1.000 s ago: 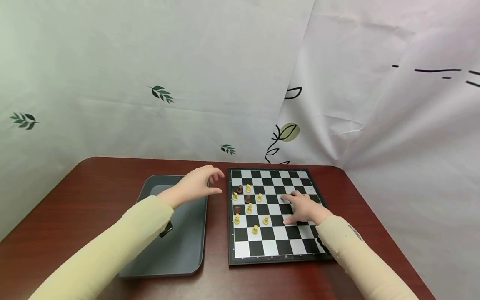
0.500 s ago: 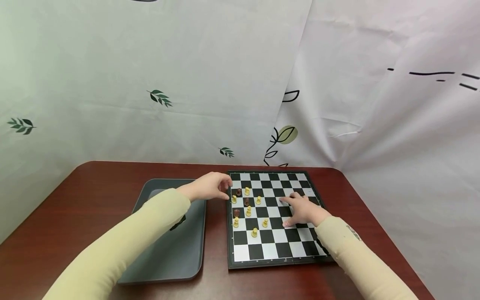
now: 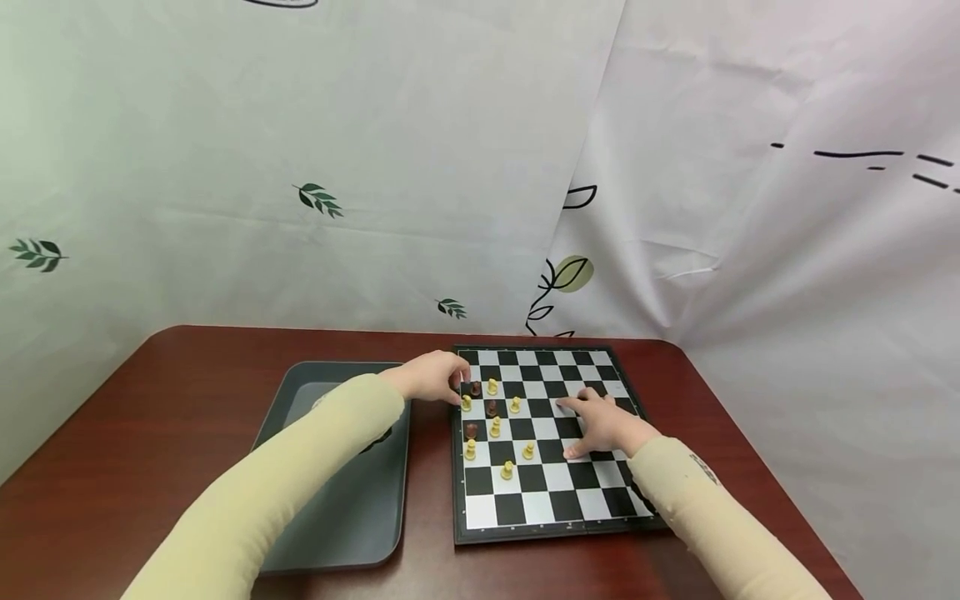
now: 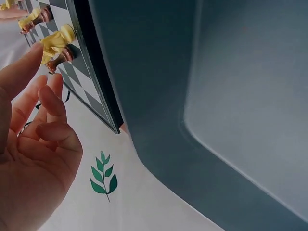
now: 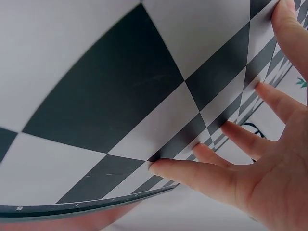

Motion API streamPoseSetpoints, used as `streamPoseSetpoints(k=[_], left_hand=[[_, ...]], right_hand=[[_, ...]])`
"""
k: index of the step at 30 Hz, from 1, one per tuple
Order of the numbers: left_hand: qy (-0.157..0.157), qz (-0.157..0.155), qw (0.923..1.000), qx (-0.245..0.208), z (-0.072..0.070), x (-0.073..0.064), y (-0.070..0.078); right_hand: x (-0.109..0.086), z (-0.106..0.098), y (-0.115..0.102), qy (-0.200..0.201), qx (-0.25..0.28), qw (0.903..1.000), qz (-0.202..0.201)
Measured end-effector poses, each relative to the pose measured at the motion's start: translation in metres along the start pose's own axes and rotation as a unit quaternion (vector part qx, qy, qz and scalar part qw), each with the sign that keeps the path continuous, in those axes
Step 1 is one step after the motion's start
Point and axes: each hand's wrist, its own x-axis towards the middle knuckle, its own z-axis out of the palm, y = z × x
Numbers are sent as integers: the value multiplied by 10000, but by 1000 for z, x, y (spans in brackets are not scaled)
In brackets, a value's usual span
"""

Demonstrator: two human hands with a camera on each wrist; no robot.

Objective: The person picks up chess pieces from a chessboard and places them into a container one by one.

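A chessboard (image 3: 557, 477) lies on the table with several small yellow and brown chess pieces standing on its left part. My left hand (image 3: 435, 375) reaches over the board's left edge, its thumb and fingers apart. In the left wrist view the thumb tip overlaps a yellow knight (image 4: 57, 40), and the fingertips (image 4: 56, 79) are just below a brown chess piece (image 4: 59, 58) beside it. My right hand (image 3: 606, 423) rests on the right half of the board, fingers spread, fingertips on the squares (image 5: 211, 98) and no piece in it.
A grey tray (image 3: 330, 533) lies left of the board, under my left forearm, which hides part of it. Dark red tabletop (image 3: 187, 400) surrounds both. A pale patterned curtain (image 3: 405, 250) hangs behind the table.
My left hand has moved right, from the gap between tray and board to the pieces at the board's left edge. The right hand stays in place on the board.
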Motion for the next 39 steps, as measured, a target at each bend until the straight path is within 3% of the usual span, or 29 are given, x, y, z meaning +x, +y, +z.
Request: streamPoseSetpoints(k=[6, 9, 10, 20, 31, 39], left_hand=[[-285, 194, 9994, 73, 6, 5, -4], [-378, 183, 9991, 41, 10, 4, -3], [-412, 52, 9991, 21, 10, 3, 1], [-98, 10, 10000, -6, 15, -1, 2], [-4, 5, 9999, -164, 19, 3, -3], [106, 129, 9999, -13, 21, 4, -2]], right_hand=[[1, 2, 0, 3, -24, 10000, 16], [1, 2, 0, 1, -20, 10000, 8], [1, 2, 0, 4, -20, 10000, 5], [1, 2, 0, -19, -5, 10000, -19], [0, 3, -1, -20, 2, 10000, -16], [-1, 1, 0, -8, -45, 10000, -53]])
